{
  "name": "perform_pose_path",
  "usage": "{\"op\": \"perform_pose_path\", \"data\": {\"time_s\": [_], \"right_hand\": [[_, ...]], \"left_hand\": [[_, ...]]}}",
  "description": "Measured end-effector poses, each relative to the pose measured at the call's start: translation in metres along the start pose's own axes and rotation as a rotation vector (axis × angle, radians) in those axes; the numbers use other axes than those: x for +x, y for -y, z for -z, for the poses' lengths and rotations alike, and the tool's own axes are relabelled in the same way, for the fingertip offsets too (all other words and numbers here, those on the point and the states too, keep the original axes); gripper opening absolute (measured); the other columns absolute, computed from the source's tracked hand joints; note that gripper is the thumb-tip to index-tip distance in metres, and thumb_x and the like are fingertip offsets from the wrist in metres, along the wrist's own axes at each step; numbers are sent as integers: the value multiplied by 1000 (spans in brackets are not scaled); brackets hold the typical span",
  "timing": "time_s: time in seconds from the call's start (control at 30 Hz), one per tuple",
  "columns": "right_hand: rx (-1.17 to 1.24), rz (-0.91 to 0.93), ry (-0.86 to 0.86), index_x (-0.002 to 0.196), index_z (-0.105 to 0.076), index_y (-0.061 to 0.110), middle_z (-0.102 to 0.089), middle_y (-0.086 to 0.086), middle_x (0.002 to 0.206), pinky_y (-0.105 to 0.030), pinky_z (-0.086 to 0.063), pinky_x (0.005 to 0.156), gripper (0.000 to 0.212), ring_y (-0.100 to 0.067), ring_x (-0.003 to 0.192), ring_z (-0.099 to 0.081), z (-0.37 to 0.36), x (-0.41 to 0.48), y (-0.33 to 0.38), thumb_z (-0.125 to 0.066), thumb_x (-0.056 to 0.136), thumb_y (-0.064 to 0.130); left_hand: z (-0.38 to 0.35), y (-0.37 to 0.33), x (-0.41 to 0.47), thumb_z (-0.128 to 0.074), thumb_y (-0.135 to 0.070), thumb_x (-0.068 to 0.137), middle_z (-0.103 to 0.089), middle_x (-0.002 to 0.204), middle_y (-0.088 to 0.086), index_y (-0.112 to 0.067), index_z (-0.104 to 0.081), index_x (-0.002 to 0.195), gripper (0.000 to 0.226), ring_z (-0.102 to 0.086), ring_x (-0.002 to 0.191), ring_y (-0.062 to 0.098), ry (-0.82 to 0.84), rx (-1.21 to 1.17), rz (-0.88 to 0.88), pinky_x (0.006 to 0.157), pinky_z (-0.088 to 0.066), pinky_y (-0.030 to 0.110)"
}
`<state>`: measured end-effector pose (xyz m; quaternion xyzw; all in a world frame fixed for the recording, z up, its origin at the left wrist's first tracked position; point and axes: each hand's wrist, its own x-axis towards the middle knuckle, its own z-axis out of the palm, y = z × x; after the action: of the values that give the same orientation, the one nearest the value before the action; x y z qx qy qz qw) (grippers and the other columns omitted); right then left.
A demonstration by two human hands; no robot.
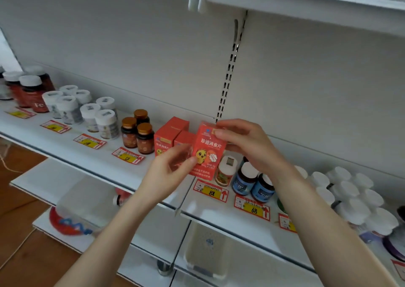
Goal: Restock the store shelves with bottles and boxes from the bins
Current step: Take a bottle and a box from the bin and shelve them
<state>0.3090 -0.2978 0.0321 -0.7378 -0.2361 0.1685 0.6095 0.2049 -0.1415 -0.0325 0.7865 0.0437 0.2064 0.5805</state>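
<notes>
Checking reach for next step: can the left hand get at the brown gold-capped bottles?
Probably, once it lets go: the left hand pinches the red box with the right hand, but the brown bottles stand to its left, with nothing standing in front.

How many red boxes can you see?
3: held box between left hand and right hand; left box and middle box on the shelf beside it. More may hide behind.

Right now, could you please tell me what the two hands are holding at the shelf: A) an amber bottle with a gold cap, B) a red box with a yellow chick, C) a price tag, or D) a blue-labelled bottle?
B: the left hand and the right hand both grip the red box, whose front shows a yellow chick.
</notes>
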Motion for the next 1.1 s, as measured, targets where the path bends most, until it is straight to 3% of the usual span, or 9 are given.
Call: {"op": "perform_pose_path", "data": {"time_s": [0.1, 0.23, 0.33, 0.4, 0.53, 0.67, 0.87, 0.97, 1.1], "right_hand": [[60, 71, -136, 107, -62, 20, -63, -2, 109, -27, -55, 84, 31, -14, 98, -64, -9, 15, 4, -72, 77, 19], [34, 199, -255, 110, -59, 19, -60, 8, 106, -17, -50, 86, 35, -4, 99, -58, -25, 40, 5, -72, 78, 14], [-13, 237, -312, 118, -56, 9, -56, 5, 110, -6, -47, 80, 42, -3, 99, -53, -36, 63, -1, -70, 79, 9], [-30, 211, -340, 120, -54, 9, -55, 4, 112, -12, -47, 85, 43, -5, 102, -51, -40, 77, -6, -70, 80, 7], [-104, 88, -321, 121, -53, 8, -53, 0, 116, -23, -48, 89, 44, -8, 103, -52, -41, 103, -17, -68, 80, 5], [-220, -133, -273, 124, -50, 7, -53, -10, 127, -36, -45, 100, 46, -21, 114, -53, -41, 119, -33, -67, 81, 7], [-298, -304, -145, 127, -47, 7, -48, -8, 121, -36, -46, 99, 46, -21, 111, -51, -54, 121, -48, -63, 84, 4], [-317, -350, -162, 126, -49, 9, -50, -11, 125, -39, -45, 101, 43, -23, 114, -52, -58, 123, -52, -60, 85, 3], [-378, -368, -186, 128, -49, 7, -52, -9, 127, -31, -43, 99, 41, -19, 114, -51, -64, 125, -50, -55, 87, 4]], "left_hand": [[14, 27, -8, -65, -33, 83, -61, 105, -8, -6, -64, 112, 40, -55, 96, 1, -199, 397, -125, 79, -38, 7], [30, 75, -16, -48, -44, 80, -66, 96, 20, 4, -67, 100, 55, -63, 89, 35, -180, 731, -186, 73, -51, 35], [40, 94, -18, -46, -41, 84, -67, 85, 21, 6, -69, 89, 52, -65, 76, 35, -130, 842, -254, 65, -55, 37], [48, 101, -18, -46, -39, 84, -67, 79, 15, 0, -71, 77, 47, -64, 73, 28, -64, 898, -309, 61, -54, 31], [63, 126, -15, -50, -41, 79, -67, 74, 7, -12, -64, 59, 38, -65, 78, 24, 115, 903, -311, 62, -55, 34], [71, 140, -12, -52, -40, 77, -66, 76, 1, -16, -62, 60, 32, -66, 78, 21, 191, 864, -325, 63, -55, 29], [74, 143, -9, -51, -45, 75, -66, 73, -2, -19, -63, 57, 33, -66, 76, 18, 198, 843, -348, 53, -52, 22], [74, 143, -10, -49, -45, 75, -66, 73, -3, -20, -65, 59, 34, -65, 78, 18, 179, 863, -374, 52, -50, 22], [73, 143, -12, -50, -43, 78, -67, 77, -1, -18, -65, 63, 32, -66, 81, 20, 159, 869, -377, 56, -53, 26]]}}
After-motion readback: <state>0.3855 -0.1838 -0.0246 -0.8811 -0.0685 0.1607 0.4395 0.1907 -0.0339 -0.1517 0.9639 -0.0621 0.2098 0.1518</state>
